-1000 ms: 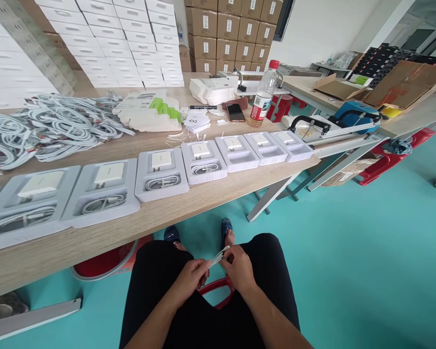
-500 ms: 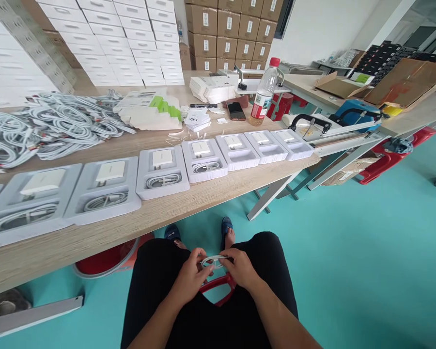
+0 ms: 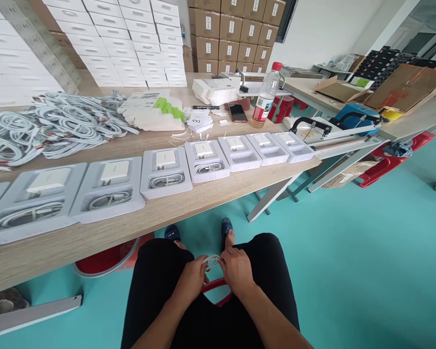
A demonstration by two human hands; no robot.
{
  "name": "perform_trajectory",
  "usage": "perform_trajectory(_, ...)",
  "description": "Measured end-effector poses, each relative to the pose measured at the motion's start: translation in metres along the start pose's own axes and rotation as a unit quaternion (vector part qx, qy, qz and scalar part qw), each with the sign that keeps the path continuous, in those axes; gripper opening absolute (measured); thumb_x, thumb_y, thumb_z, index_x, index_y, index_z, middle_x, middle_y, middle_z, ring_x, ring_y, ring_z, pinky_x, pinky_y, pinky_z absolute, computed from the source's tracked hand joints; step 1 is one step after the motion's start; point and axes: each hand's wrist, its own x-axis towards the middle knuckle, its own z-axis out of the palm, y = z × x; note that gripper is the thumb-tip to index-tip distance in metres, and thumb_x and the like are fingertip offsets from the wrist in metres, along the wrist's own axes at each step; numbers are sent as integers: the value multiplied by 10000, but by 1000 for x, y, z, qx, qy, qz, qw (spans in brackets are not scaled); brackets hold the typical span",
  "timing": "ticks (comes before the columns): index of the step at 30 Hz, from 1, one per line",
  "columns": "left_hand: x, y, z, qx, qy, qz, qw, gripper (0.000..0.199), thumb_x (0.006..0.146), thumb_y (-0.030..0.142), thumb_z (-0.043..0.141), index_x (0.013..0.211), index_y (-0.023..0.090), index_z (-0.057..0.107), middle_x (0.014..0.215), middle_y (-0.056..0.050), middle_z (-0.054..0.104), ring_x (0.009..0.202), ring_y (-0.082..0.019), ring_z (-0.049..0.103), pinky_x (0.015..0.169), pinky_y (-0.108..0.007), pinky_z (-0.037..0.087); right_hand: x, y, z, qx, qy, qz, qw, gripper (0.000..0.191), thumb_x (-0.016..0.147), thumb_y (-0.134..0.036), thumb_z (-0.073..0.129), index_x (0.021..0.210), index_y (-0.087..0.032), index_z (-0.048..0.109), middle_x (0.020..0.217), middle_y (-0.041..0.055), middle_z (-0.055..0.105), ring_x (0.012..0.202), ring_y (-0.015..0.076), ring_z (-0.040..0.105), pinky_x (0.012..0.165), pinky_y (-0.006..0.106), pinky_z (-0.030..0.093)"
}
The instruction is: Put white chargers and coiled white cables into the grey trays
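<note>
Between my hands, above my lap, is a coiled white cable (image 3: 212,262). My left hand (image 3: 193,278) grips the coil's left side, and my right hand (image 3: 236,269) pinches its right side. Both hands have their fingers closed. On the table, a row of white trays (image 3: 167,191) runs along the front edge, each showing a white charger block (image 3: 165,157). The trays on the left and in the middle also hold coiled cables (image 3: 166,180); the three at the right end have bare lower compartments.
A heap of cables (image 3: 69,121) lies at the table's back left. Beyond it rise stacked white boxes (image 3: 116,43). A bottle (image 3: 266,97), a phone (image 3: 237,113) and papers (image 3: 199,120) stand or lie behind the trays. A red bucket (image 3: 109,259) is under the table.
My right hand has turned over more at the coil, its knuckles now facing up. The cable loop shows rounder between my hands. The table view has shifted slightly to the right.
</note>
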Motion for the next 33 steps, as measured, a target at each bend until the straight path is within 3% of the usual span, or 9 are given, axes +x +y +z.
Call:
perform_trajectory(4, 0, 0, 1, 15, 12, 11, 1000, 438, 923, 379, 378, 1127, 132, 677, 723, -59, 682, 523, -177, 630, 543, -285, 457, -6, -4, 7, 64, -5, 38, 997, 163, 919, -238, 479, 798, -205, 583, 666, 15, 587, 580, 162, 513, 572, 296, 294)
perform_trajectory(13, 3, 1, 10, -46, 15, 22, 999, 365, 910, 411, 438, 991, 165, 696, 680, -27, 661, 485, -160, 604, 527, -278, 451, 1, 3, 20, 277, -2, 104, 955, 224, 905, -409, 437, 812, -221, 517, 660, -11, 573, 569, 146, 545, 545, 263, 394)
perform_trajectory(20, 6, 2, 10, -203, -37, -26, 978, 348, 868, 427, 543, 1002, 138, 682, 795, -67, 734, 751, -213, 713, 726, -328, 574, 5, 11, 27, 387, -40, 171, 905, 297, 816, -488, 493, 784, -196, 540, 627, 24, 631, 499, 163, 579, 473, 272, 412)
perform_trajectory(23, 8, 4, 8, -262, -52, -52, 962, 365, 833, 445, 617, 975, 118, 692, 773, -75, 733, 722, -204, 709, 728, -333, 584, 5, 9, 25, 378, -9, 177, 909, 262, 779, -456, 576, 790, -194, 589, 595, -6, 602, 507, 152, 550, 501, 276, 418)
perform_trajectory(25, 8, 4, 7, -291, -53, -63, 953, 370, 810, 448, 659, 967, 115, 698, 746, -69, 726, 695, -187, 698, 719, -318, 580, 5, 7, 23, 358, 38, 171, 917, 251, 742, -388, 640, 914, -206, 645, 659, -18, 605, 579, 150, 547, 570, 284, 444)
perform_trajectory(27, 7, 4, 6, -313, -52, -69, 946, 376, 795, 451, 684, 963, 115, 701, 720, -58, 713, 679, -173, 684, 703, -301, 570, 5, 6, 21, 353, 68, 157, 920, 378, 691, -330, 698, 1056, -237, 670, 800, -6, 637, 668, 153, 556, 651, 296, 465)
perform_trajectory(29, 6, 5, 5, -327, -54, -69, 941, 383, 785, 458, 694, 961, 118, 701, 720, -53, 705, 681, -167, 672, 690, -291, 559, 6, 6, 20, 375, 52, 145, 914, 402, 666, -333, 731, 1054, -235, 705, 855, 12, 661, 689, 159, 573, 671, 308, 479)
perform_trajectory(33, 4, 8, 4, -332, -42, -63, 940, 413, 766, 477, 695, 988, 129, 703, 749, -55, 698, 676, -173, 659, 637, -292, 535, 7, 7, 18, 435, -22, 155, 887, 389, 733, -479, 692, 960, -167, 741, 579, -4, 615, 525, 155, 550, 526, 295, 448)
